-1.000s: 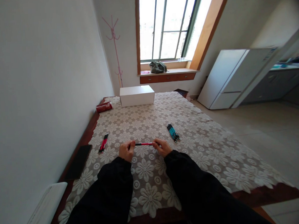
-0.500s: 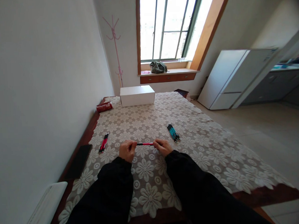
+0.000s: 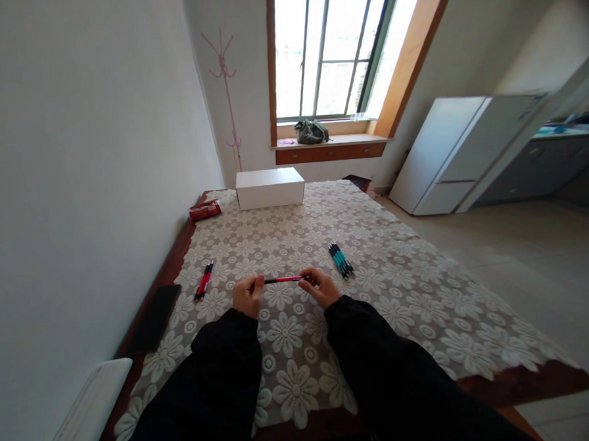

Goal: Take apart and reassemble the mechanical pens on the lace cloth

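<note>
A red-and-black pen (image 3: 282, 280) is stretched sideways between my two hands, just above the flowered tablecloth. Its black end is pinched by my left hand (image 3: 248, 295), closed with the thumb on top. At the other end, the thumb and fingers of my right hand (image 3: 321, 289) curl loosely around the tip, which they partly hide. To the left lie red-and-black pens (image 3: 203, 281) side by side. A bundle of several teal-and-black pens (image 3: 341, 260) rests right of my right hand.
On the tablecloth (image 3: 295, 378) a white box (image 3: 270, 189) stands at the far end, beside a red packet (image 3: 205, 211). A dark flat object (image 3: 154, 318) lies along the left edge, near a white device (image 3: 87, 415). The wall runs close on the left.
The grip of my right hand has loosened, with thumb and fingers further apart around the pen's end. Both hands and the pen have shifted slightly left; the pen's right end sits a little higher.
</note>
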`<state>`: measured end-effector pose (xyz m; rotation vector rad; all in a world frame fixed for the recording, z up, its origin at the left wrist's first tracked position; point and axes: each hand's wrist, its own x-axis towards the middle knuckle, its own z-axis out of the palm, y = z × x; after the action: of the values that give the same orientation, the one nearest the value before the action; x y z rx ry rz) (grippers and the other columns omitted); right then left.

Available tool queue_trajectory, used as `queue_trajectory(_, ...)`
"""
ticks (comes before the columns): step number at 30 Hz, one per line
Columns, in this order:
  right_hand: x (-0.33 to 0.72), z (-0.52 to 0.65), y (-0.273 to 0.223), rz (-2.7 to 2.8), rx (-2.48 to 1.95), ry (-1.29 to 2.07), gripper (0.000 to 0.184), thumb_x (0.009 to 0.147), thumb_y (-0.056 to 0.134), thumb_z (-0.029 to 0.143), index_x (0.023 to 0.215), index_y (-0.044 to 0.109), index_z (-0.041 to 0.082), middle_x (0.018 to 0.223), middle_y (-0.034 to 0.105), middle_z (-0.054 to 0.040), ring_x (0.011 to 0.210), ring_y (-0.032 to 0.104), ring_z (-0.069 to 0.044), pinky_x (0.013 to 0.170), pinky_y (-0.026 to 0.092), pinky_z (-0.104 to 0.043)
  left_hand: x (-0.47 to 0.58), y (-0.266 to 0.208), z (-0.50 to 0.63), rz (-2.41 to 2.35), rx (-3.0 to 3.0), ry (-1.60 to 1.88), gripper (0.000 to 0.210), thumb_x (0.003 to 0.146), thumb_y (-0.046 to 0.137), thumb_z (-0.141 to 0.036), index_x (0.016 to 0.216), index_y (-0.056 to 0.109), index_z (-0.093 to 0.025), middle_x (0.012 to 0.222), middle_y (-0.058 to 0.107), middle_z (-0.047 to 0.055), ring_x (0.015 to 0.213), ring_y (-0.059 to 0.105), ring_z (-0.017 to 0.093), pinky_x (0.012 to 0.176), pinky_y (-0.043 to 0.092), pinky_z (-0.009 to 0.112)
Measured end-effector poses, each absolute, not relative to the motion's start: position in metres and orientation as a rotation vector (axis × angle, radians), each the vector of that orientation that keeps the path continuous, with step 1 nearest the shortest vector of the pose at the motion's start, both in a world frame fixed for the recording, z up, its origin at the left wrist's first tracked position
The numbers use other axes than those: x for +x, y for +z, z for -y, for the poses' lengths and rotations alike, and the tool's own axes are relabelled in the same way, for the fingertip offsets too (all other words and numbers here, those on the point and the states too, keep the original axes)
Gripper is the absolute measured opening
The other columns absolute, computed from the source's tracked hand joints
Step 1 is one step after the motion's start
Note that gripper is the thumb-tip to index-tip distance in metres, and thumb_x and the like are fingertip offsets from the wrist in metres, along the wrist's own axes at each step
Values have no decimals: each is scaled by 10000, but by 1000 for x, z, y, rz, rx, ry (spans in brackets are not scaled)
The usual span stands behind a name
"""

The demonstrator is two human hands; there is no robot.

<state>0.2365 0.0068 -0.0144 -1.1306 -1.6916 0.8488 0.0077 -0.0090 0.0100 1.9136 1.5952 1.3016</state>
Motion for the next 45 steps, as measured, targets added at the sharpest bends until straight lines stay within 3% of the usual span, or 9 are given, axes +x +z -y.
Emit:
queue_trajectory(8,239,-3,-13,1878,-1144,506,265,876,551,435,829,648,193,671,600,-14,612,531,-138,596,425,-244,5,8,7,-1565,1886,1312,415,886,419,-408,545,402,-174,518,373,-24,541,374,106,520,271,240)
queue_trajectory(17,242,-2,-6,2032,-1194,514,416,932,419,479,709,600,178,592,525,10,558,441,-112,567,321,-226,5,9,6,-1499,1952,1331,425,892,427,-406,532,394,-181,549,407,-13,577,414,119,563,331,244)
queue_trajectory(26,239,2,-6,2243,-1288,369,294,892,509,419,805,662,184,698,614,-12,622,512,-119,614,339,-225,7,8,4,-1522,1769,1289,385,885,432,-471,706,608,-179,635,602,4,618,546,129,614,416,230)
queue_trajectory(36,260,-7,7,2102,-2109,119,374,899,451,463,794,718,222,823,709,-73,787,627,-182,653,376,-248,4,-2,-3,-1578,1803,1210,288,865,497,-433,811,642,-191,757,695,28,696,625,156,669,472,259)
queue_trajectory(40,282,-9,16,1881,-2368,135,387,891,452,495,870,745,243,879,714,-96,860,649,-223,709,417,-281,-12,8,-8,-1753,2116,1016,248,867,491,-374,800,660,-205,827,697,45,821,615,193,772,452,307)
queue_trajectory(45,295,-7,24,1746,-2481,194,416,876,459,523,898,756,234,937,710,-120,913,653,-253,756,447,-314,-44,25,-16,-2189,2173,781,234,851,510,-368,928,670,-215,991,684,78,976,578,271,850,424,384)
